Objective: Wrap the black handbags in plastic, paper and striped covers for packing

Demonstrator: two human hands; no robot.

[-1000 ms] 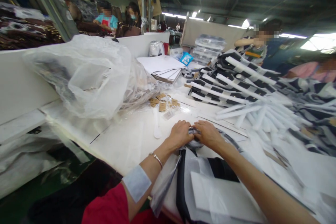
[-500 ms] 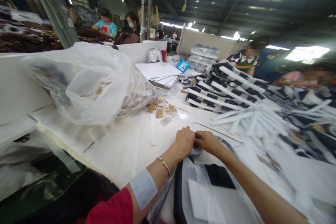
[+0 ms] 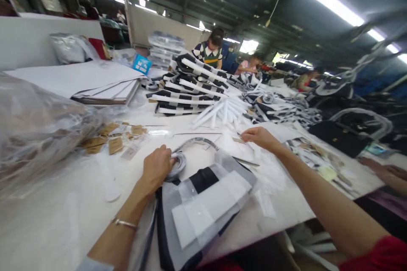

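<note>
A black-and-white striped bag [image 3: 203, 203] wrapped in clear plastic lies on the white table [image 3: 63, 220] in front of me. My left hand [image 3: 156, 168] is closed on the bag's wrapped handle [image 3: 178, 164] at its top. My right hand [image 3: 259, 137] reaches out to the right of the bag, fingers pinched on a small brown tag [image 3: 238, 139] lying on the table. A curved grey strap [image 3: 197, 142] lies between the two hands.
A crumpled clear plastic bag [image 3: 34, 131] sits at the left, with loose brown tags [image 3: 111, 137] beside it. Stacked white sheets [image 3: 92, 82] lie behind. Piles of striped bags [image 3: 187, 89] and white paper rolls [image 3: 219, 112] fill the far table. Other people work at the back and right.
My head has turned right, shifting the view. My right hand left the bag handle and reached out to the right to a tag; my left hand stays on the handle.
</note>
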